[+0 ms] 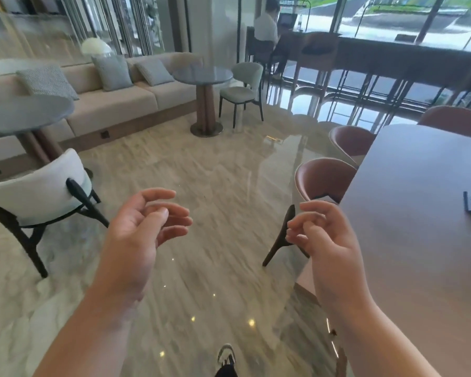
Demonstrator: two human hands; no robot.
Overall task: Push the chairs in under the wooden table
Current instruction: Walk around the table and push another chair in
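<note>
Hovering empty, left hand (142, 229) and right hand (326, 238); no legible writing.

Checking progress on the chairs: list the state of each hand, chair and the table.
left hand: empty, fingers loosely curled
right hand: empty, fingers loosely curled
nearest pink chair: at the table edge, back showing
second pink chair: at the table edge
wooden table: small dark object on top

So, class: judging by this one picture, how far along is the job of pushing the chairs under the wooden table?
Looks done: the nearest pink chair and the one behind it sit tucked against the wooden table. In hand: nothing; left hand and right hand hover, holding nothing. Left: perhaps the far chair; its position is unclear.
</note>
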